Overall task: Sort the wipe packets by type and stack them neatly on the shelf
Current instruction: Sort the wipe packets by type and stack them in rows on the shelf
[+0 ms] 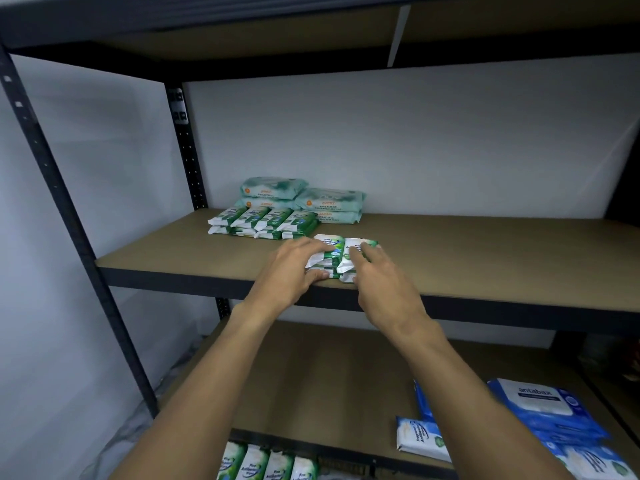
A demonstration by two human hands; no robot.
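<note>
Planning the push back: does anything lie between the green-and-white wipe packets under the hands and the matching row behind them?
Nothing visible. Only bare brown shelf board separates the green-and-white wipe packets, under the left hand and right hand, from the matching row.

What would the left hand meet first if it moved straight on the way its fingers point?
Gripping one green-and-white packet stack, the left hand points right and back, so it would probably push into the neighbouring stack under the right hand first; depth is uncertain.
</note>
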